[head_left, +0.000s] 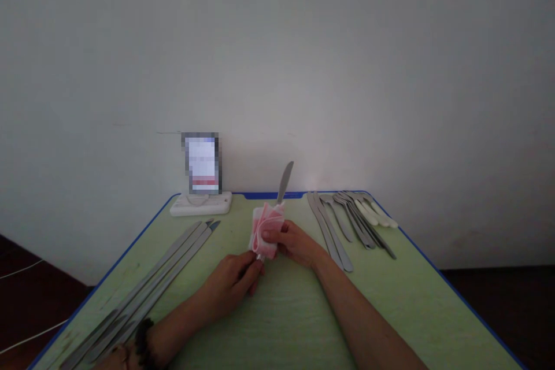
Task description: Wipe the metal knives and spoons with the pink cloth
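A table knife (285, 181) points up and away over the middle of the green table (286, 312). My left hand (234, 282) is closed on its handle end, low and toward me. My right hand (295, 241) is closed round a folded pink and white cloth (265, 226) that wraps the knife's lower blade. Only the upper blade shows above the cloth.
Several long metal knives (165, 272) lie in a row at the left. More cutlery (351, 219), some pieces with white handles, lies at the back right. A phone on a white stand (201, 203) is at the back left, against the wall.
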{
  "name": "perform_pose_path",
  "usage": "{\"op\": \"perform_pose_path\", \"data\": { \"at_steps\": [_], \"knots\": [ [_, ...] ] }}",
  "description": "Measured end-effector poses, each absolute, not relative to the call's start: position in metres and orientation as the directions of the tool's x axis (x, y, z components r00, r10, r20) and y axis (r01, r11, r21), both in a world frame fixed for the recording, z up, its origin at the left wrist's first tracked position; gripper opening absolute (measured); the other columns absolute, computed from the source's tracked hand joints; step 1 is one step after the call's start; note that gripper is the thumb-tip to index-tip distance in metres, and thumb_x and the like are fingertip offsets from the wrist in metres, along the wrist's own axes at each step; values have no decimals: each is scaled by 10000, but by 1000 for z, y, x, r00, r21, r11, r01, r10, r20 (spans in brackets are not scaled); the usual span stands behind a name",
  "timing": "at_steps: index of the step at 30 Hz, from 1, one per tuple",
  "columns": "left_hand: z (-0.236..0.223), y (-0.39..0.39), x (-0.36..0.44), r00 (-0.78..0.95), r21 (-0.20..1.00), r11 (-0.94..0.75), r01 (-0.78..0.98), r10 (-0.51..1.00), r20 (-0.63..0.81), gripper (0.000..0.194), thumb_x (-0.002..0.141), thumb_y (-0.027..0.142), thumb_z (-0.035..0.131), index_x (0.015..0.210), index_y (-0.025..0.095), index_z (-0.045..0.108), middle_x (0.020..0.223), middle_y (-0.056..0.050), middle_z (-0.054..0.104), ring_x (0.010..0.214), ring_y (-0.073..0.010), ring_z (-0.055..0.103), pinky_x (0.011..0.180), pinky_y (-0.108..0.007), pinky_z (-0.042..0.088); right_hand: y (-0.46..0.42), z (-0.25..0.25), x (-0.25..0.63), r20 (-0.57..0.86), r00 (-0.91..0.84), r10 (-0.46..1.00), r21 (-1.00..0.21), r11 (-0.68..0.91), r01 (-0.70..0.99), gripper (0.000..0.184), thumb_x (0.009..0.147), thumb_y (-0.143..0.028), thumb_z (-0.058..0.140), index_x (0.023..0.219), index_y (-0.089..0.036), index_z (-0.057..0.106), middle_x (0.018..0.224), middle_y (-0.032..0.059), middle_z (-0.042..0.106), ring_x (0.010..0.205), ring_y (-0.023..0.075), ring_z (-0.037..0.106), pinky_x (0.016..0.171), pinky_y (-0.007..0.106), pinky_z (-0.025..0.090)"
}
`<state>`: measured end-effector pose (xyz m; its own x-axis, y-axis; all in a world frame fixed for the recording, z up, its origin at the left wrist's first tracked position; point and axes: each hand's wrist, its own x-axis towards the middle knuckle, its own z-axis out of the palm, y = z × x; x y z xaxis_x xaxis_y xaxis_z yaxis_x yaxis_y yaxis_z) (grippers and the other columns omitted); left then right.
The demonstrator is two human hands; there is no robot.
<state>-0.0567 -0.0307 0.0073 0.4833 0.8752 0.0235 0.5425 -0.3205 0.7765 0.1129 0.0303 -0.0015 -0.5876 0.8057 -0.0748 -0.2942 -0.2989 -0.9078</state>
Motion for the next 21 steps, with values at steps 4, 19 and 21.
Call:
{"op": "perform_pose_path", "data": {
  "at_steps": [4,19,21],
  "knots": [
    [5,-30,-57,478,773,-316,550,878,20,347,929,348,317,638,207,444,527,40,488,494,-116,461,550,-223,360,30,-2,112,-73,-579,812,-912,-289,-291,313,578,-393,798,655,-132,642,593,-23,581,527,86,455,545,244,325],
    [5,-29,-57,471,784,-299,544,882,9,335,922,347,328,630,213,423,520,40,485,490,-117,457,541,-226,355,32,-2,113,-94,-564,820,-917,-292,-272,321,581,-392,806,688,-132,651,653,-11,614,585,100,499,596,252,357],
    [4,-29,-57,468,780,-299,550,884,9,313,909,346,357,634,213,423,519,42,487,483,-114,450,519,-223,338,32,-2,113,-87,-570,817,-917,-290,-276,320,582,-391,805,685,-131,648,644,-14,612,579,96,496,594,252,354]
  ]
}}
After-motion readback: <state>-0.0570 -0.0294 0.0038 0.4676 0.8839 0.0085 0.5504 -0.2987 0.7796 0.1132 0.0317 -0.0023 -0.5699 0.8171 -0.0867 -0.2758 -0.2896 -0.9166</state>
